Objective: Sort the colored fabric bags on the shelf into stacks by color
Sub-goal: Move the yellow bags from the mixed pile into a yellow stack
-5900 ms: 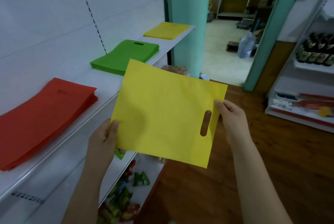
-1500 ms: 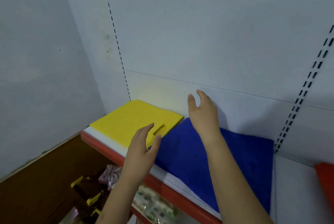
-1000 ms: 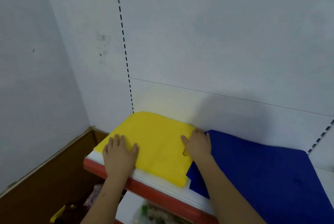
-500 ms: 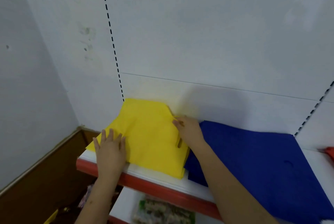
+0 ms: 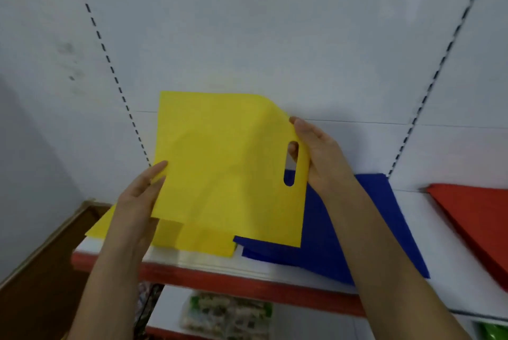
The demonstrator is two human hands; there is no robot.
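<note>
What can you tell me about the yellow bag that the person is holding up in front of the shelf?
The flat yellow fabric bag is a thin rectangular sheet with one oval handle slot near its right edge. It is held up, nearly upright, above the yellow stack on the shelf. The left hand pinches its left edge; the right hand has its grip on the handle edge, where the top corner bends.

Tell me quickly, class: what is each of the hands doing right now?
Left hand: holds the left edge of the raised yellow bag.
Right hand: grips the same bag beside its handle slot.
</note>
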